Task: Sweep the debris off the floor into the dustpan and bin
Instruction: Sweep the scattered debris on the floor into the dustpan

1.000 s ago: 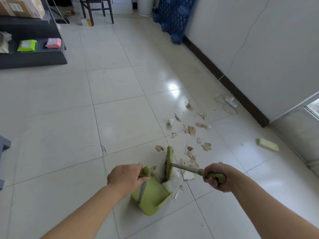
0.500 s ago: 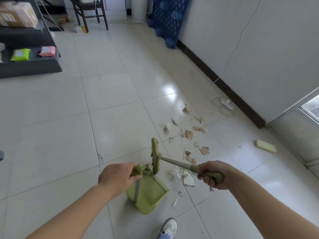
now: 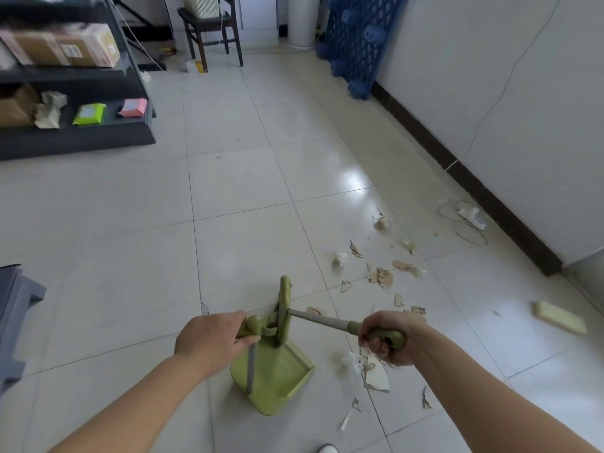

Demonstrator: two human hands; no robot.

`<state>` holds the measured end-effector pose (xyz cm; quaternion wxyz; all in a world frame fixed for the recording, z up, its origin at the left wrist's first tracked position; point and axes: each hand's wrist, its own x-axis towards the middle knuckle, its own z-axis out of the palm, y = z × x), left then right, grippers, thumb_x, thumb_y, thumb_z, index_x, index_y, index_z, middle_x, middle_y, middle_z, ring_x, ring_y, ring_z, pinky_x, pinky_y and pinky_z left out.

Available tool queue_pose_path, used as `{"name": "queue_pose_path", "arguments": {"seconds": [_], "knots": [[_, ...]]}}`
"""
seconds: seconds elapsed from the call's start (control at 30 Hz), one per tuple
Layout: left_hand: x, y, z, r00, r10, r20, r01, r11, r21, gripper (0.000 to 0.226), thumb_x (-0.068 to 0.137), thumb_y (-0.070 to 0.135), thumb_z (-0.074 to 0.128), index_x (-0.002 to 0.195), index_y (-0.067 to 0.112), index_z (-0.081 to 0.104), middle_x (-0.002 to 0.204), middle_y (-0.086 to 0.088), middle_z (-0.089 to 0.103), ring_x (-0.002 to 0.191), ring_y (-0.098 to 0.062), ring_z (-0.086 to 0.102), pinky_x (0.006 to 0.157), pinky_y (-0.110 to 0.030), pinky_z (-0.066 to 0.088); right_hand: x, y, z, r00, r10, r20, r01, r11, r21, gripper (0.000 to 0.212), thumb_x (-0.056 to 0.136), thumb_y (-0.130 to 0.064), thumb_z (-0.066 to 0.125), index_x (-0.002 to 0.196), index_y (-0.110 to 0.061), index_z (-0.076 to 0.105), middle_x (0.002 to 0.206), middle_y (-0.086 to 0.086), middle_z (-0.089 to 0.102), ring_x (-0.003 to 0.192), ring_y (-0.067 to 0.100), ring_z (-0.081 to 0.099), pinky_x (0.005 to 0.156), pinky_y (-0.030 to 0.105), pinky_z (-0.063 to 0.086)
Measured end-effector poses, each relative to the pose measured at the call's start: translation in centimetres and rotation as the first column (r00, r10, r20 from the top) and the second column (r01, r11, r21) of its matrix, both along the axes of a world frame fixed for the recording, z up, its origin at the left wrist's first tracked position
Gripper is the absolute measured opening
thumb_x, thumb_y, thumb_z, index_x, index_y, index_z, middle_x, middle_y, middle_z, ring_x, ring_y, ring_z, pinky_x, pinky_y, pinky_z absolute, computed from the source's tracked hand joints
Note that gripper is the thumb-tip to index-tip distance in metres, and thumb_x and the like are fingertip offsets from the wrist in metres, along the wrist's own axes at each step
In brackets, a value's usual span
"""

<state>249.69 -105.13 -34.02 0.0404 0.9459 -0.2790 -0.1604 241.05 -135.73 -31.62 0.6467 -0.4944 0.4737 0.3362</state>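
My left hand (image 3: 209,343) grips the green top of the dustpan handle, and the green dustpan (image 3: 277,377) sits on the tiled floor below it. My right hand (image 3: 387,338) grips the green handle of the broom (image 3: 284,308). The broom's flat green head stands upright just left of the dustpan's far edge, lifted near the dustpan handle. Torn cardboard and paper debris (image 3: 380,277) lies scattered on the floor to the right. A larger white scrap (image 3: 376,376) lies beside the dustpan's right side, under my right hand.
A white bin (image 3: 302,19) stands far back by a blue pallet (image 3: 354,44) leaning on the right wall. A dark shelf unit (image 3: 78,135) with boxes is at the left, a chair (image 3: 212,31) behind it. A yellow sponge (image 3: 560,318) and a white cable plug (image 3: 470,214) lie near the wall. A grey stool edge (image 3: 16,308) is at far left.
The broom head has swung left, away from the debris, and now stands beside the dustpan handle. The view has tilted up, showing more of the room. Both hands keep their grips.
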Motion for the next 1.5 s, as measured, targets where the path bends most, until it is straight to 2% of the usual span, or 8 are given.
{"name": "queue_pose_path", "arguments": {"seconds": [0.13, 0.23, 0.47, 0.73, 0.87, 1.03, 1.37, 1.5], "knots": [[1.9, -1.7, 0.2, 1.0, 0.015, -0.016, -0.015, 1.0, 0.023, 0.037, 0.088, 0.067, 0.038, 0.086, 0.031, 0.042, 0.076, 0.01, 0.056, 0.071, -0.018, 0.055, 0.062, -0.031, 0.044, 0.5, -4.1, -1.2, 0.996, -0.089, -0.017, 0.089, 0.995, 0.044, 0.021, 0.084, 0.002, 0.048, 0.105, 0.005, 0.048, 0.063, 0.012, 0.052, 0.03, 0.011, 0.044, 0.027, 0.013, 0.034], [2.4, -3.7, 0.2, 1.0, -0.009, -0.028, 0.01, 1.0, 0.025, 0.038, 0.088, 0.067, 0.037, 0.09, 0.03, 0.045, 0.074, 0.01, 0.054, 0.071, -0.017, 0.053, 0.063, -0.031, 0.044, 0.2, -7.2, -1.4, 0.992, -0.118, -0.047, 0.121, 0.991, 0.054, 0.028, 0.082, 0.003, 0.05, 0.109, 0.005, 0.047, 0.064, 0.013, 0.053, 0.03, 0.012, 0.045, 0.026, 0.015, 0.035], [2.6, -8.9, 0.1, 0.994, -0.08, -0.074, 0.08, 0.997, -0.001, 0.035, 0.089, 0.066, 0.038, 0.089, 0.03, 0.042, 0.082, 0.007, 0.059, 0.084, -0.019, 0.061, 0.062, -0.031, 0.038, -0.5, -12.1, 0.5, 0.986, -0.157, -0.052, 0.158, 0.987, 0.018, 0.019, 0.085, 0.003, 0.047, 0.103, 0.006, 0.048, 0.061, 0.012, 0.052, 0.028, 0.011, 0.044, 0.026, 0.013, 0.035], [2.4, -14.5, -0.7, 0.983, -0.162, -0.09, 0.158, 0.986, -0.05, 0.04, 0.088, 0.065, 0.041, 0.094, 0.026, 0.05, 0.089, 0.008, 0.064, 0.085, -0.02, 0.062, 0.065, -0.03, 0.041, -2.3, -15.8, 1.7, 0.972, -0.225, -0.069, 0.223, 0.974, -0.039, 0.02, 0.084, 0.003, 0.048, 0.103, 0.007, 0.05, 0.06, 0.012, 0.052, 0.027, 0.011, 0.044, 0.027, 0.013, 0.036], [2.6, -16.3, -0.5, 0.97, -0.227, -0.091, 0.225, 0.974, -0.033, 0.038, 0.088, 0.065, 0.04, 0.088, 0.028, 0.042, 0.09, 0.007, 0.063, 0.085, -0.02, 0.062, 0.064, -0.031, 0.041, -2.9, -17.1, 2.3, 0.967, -0.246, -0.065, 0.241, 0.968, -0.07, 0.02, 0.084, 0.003, 0.048, 0.104, 0.006, 0.05, 0.061, 0.012, 0.052, 0.027, 0.011, 0.043, 0.026, 0.013, 0.035], [4.1, -16.6, 0.1, 0.968, -0.238, -0.076, 0.233, 0.97, -0.069, 0.037, 0.088, 0.065, 0.041, 0.084, 0.029, 0.038, 0.076, 0.01, 0.05, 0.08, -0.019, 0.06, 0.061, -0.029, 0.039, -2.7, -17.4, 3.7, 0.962, -0.272, -0.03, 0.269, 0.96, -0.077, 0.016, 0.086, 0.002, 0.047, 0.101, 0.006, 0.05, 0.061, 0.013, 0.052, 0.028, 0.011, 0.043, 0.026, 0.013, 0.035], [10.8, -14.2, 1.3, 0.964, -0.267, -0.007, 0.267, 0.963, -0.035, 0.039, 0.087, 0.067, 0.039, 0.09, 0.029, 0.046, 0.076, 0.011, 0.052, 0.07, -0.014, 0.049, 0.062, -0.03, 0.04, 4.2, -15.0, 4.1, 0.982, -0.18, 0.06, 0.185, 0.978, -0.101, 0.041, 0.087, 0.001, 0.049, 0.127, 0.009, 0.046, 0.066, 0.012, 0.054, 0.03, 0.01, 0.044, 0.027, 0.015, 0.034], [13.9, -12.8, 0.9, 0.958, -0.286, 0.018, 0.285, 0.958, 0.022, 0.043, 0.086, 0.07, 0.035, 0.091, 0.028, 0.045, 0.08, 0.011, 0.057, 0.073, -0.016, 0.055, 0.065, -0.031, 0.048, 8.6, -13.0, 2.7, 0.975, -0.203, 0.092, 0.209, 0.976, -0.061, 0.02, 0.088, 0.001, 0.048, 0.108, 0.002, 0.051, 0.065, 0.01, 0.052, 0.03, 0.009, 0.044, 0.028, 0.013, 0.035]]}}
